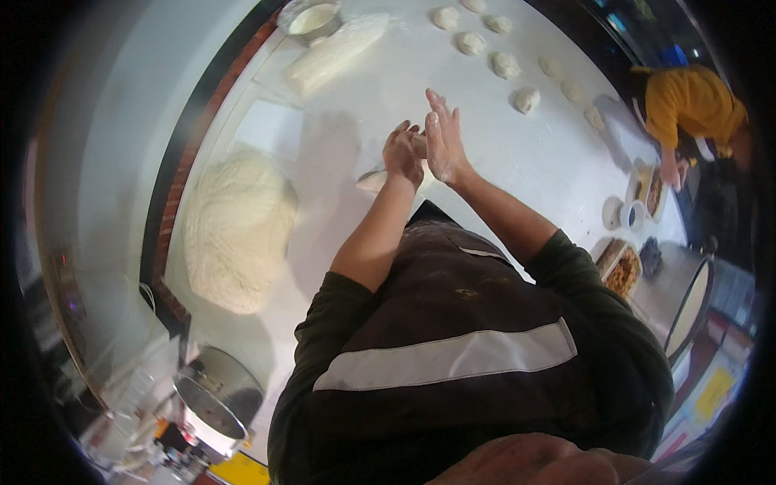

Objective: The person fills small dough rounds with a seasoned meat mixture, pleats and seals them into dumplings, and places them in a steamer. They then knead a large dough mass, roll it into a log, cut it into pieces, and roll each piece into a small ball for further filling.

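My left hand is cupped upright over the white worktable, holding a small piece of dough in its palm. My right hand faces it, flat, with floury fingers stretched out and slightly apart. Its palm is at the dough's side; whether it presses on it I cannot tell. Most of that piece is hidden by the hands. Below my wrists, another piece of dough rests on the table, partly covered by my left forearm.
Left lies a large dough mass; farther back are a long dough roll and a metal bowl. Several dough balls dot the far right. Metal pots and filling trays flank me. A co-worker in a yellow top works at right.
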Action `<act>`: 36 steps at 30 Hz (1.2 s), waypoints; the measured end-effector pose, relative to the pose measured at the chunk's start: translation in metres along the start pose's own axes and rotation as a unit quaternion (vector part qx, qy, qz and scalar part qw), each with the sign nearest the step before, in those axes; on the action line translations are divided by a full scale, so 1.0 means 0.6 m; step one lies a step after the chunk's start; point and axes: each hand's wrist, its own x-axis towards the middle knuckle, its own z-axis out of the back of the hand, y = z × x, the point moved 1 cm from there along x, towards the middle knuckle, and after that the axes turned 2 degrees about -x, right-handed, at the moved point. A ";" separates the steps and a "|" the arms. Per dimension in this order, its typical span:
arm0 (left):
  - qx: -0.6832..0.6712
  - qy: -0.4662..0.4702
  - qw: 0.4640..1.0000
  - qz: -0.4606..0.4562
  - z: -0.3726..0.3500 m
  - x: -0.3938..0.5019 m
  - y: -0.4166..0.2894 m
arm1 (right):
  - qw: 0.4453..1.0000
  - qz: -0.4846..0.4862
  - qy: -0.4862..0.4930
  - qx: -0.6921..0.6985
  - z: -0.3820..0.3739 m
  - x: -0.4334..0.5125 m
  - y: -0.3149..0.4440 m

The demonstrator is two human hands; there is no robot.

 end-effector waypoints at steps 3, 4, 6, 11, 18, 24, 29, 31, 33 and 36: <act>-0.094 0.039 0.993 0.067 -0.024 -0.006 0.032 | 0.980 0.076 0.045 -0.180 0.084 -0.018 0.002; -0.082 0.078 0.989 0.093 -0.037 -0.008 0.040 | 0.983 0.070 0.058 -0.157 0.101 -0.022 0.004; -0.005 0.019 0.996 0.091 -0.060 -0.008 0.053 | 0.995 -0.022 0.045 -0.090 0.148 -0.020 -0.005; 0.017 -0.050 0.991 0.119 -0.094 -0.011 0.054 | 0.997 -0.007 -0.033 -0.073 0.232 -0.026 -0.045; 0.130 0.121 0.933 0.313 -0.151 -0.049 0.062 | 0.912 -0.286 0.030 0.292 0.278 -0.026 -0.216; 0.558 0.097 0.824 0.022 -0.032 -0.038 -0.005 | 0.874 -0.270 -0.003 -0.404 0.415 0.047 -0.408; 0.835 -0.009 0.533 -0.136 0.080 -0.080 0.005 | 0.841 -0.115 0.200 -0.489 0.249 0.016 -0.337; 0.834 -0.004 0.538 -0.122 0.095 -0.089 0.027 | 0.881 0.036 0.310 -0.356 0.130 -0.031 -0.252; 0.840 0.014 0.510 -0.183 0.097 -0.089 0.042 | 0.868 0.225 0.351 -0.269 0.038 -0.044 -0.176; 0.802 -0.020 0.538 -0.259 0.089 -0.073 0.033 | 0.839 0.129 0.458 -0.265 -0.011 0.002 -0.110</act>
